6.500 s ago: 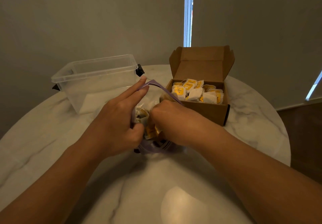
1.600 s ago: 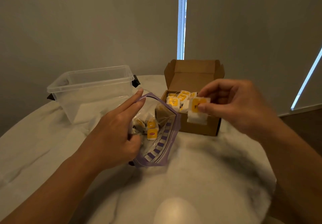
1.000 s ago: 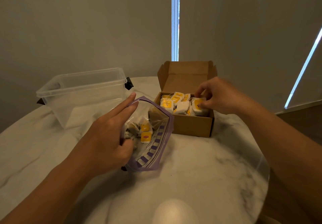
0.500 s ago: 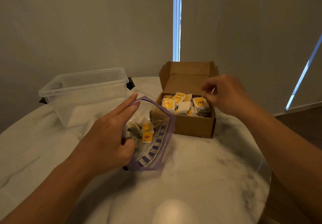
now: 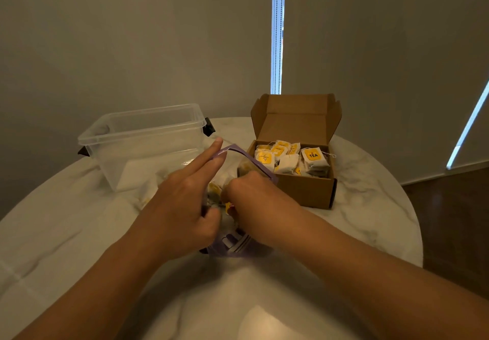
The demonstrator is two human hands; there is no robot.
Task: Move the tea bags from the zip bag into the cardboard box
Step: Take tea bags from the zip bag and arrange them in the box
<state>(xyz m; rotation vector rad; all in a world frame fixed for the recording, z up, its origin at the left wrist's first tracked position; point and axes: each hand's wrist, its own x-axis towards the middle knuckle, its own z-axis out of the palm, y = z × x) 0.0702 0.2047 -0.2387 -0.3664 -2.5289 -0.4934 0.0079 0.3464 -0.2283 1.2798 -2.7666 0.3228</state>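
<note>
A round marble table (image 5: 66,234) spreads out in front of the person. On its far left stands a clear, open-topped tub (image 5: 143,138) with a black clip (image 5: 208,126) on its right end and another on its left.

Just right of the tub, the left hand (image 5: 182,207) holds the zip bag (image 5: 248,161) by its left side. Two fingers lie straight up along the purple rim and the thumb curls in on the near side, so the mouth gapes upward. The zip bag stands on the table at the centre, and its striped purple bottom shows below the two wrists. In the gap between the hands you can make out a few tea bags (image 5: 213,191) with yellow tags inside it.

The right hand (image 5: 251,194) is sunk into the mouth from the right, knuckles up and fingers bent down among them. Its fingertips are hidden, so I cannot tell whether it has hold of one.

Right of the hands sits the box (image 5: 304,194), just behind the zip bag's far rim. It is open, with its lid (image 5: 296,125) standing upright at the back. It is packed with more tea bags, and the rightmost tag reads "TEA".

Behind it all hang pale blinds (image 5: 370,62), with a bright slit of daylight between them and a slanted one at far right.
</note>
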